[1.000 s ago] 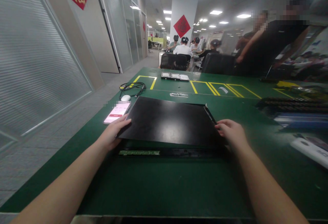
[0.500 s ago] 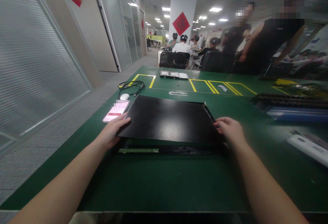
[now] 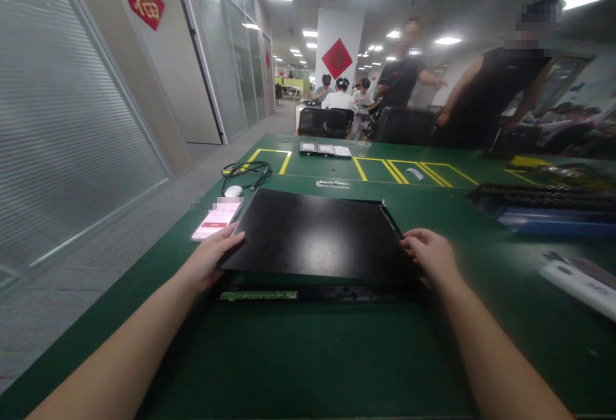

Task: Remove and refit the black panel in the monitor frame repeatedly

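Presently I log: glossy black rectangular panel (image 3: 312, 234), L hand (image 3: 214, 256) clamped on L edge, R hand (image 3: 430, 254) pinching R edge; step: two-handed hold; next prob. needs even grip.

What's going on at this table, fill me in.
A person at a green table has both arms out to a flat dark panel. The left grip holds its left edge, thumb on top; the right grip is at its right edge, though exactly what those fingers hold is hard to make out. In front of the panel's near edge, a green strip shows on a dark bar. A lit phone lies beside the left grip.
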Motion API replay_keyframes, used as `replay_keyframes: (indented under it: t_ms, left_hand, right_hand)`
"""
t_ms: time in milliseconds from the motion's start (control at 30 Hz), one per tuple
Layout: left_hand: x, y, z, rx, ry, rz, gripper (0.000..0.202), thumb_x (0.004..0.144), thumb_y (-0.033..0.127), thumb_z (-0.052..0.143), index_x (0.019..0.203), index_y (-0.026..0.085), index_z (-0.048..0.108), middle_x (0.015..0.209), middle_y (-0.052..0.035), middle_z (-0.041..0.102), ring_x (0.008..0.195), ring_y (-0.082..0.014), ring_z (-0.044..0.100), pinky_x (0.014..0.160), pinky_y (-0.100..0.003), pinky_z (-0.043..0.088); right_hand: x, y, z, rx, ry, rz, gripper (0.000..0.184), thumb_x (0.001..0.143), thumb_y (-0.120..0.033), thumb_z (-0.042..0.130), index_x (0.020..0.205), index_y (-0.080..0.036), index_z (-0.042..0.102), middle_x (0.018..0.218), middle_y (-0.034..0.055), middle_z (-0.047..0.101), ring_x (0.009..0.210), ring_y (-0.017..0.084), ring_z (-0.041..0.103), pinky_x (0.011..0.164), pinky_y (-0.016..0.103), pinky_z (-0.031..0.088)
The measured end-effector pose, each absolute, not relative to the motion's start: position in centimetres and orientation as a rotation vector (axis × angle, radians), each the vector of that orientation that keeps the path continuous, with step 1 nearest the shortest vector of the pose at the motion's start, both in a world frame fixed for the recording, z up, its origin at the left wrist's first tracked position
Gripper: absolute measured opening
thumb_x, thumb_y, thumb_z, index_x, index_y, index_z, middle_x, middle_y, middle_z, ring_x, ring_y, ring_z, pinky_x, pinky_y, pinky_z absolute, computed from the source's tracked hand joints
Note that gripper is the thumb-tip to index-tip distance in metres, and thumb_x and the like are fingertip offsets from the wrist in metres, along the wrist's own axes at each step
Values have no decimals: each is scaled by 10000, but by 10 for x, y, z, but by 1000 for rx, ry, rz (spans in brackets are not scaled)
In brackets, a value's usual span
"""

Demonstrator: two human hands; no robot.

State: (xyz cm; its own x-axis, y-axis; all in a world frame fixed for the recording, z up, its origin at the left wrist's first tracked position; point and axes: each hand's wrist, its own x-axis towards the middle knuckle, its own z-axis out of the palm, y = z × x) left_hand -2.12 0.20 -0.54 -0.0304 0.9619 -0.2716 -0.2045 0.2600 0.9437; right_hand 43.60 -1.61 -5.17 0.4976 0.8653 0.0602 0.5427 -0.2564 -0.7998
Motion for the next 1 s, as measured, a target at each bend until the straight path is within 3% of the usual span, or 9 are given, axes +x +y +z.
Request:
replay_keyframes:
  t_ms: [200, 433, 700, 1000]
  left_hand:
    - [-24, 2, -8, 844, 1183, 1137, 349, 751, 115, 776, 1081, 229, 782, 858, -57, 817, 661, -214, 754, 591, -262, 591]
    - [-21, 4, -7, 742, 1212, 1181, 284, 801, 164, 738, 1083, 196, 766, 849, -76, 804, 584, -212, 734, 508, -272, 570]
    - [-19, 0, 0, 778, 1185, 1208, 396, 739, 90, 742, 1127, 168, 728, 906, -62, 812, 705, -200, 767, 552, -228, 564]
    - [-16, -1, 0, 820, 1232, 1223, 519, 676, 171, 834, 1179, 157, 709, 924, -77, 804, 758, -228, 768, 599, -245, 552]
  right_hand:
    - [438, -15, -54, -1930, -1198, 484, 258, 751, -346, 593, 938, -246, 739, 887, 44, 789, 697, 186, 702, 573, 269, 521]
    - [441, -12, -59, -1909, -1215, 457, 245, 748, -340, 589, 917, -250, 742, 864, 43, 787, 717, 195, 706, 585, 271, 528]
    - [441, -12, -61, -1895, -1225, 452, 228, 745, -345, 605, 894, -245, 746, 862, 50, 784, 730, 204, 705, 592, 276, 523]
    - [438, -12, -59, -1900, -1233, 448, 230, 752, -346, 593, 896, -250, 744, 860, 39, 782, 727, 195, 703, 603, 274, 524]
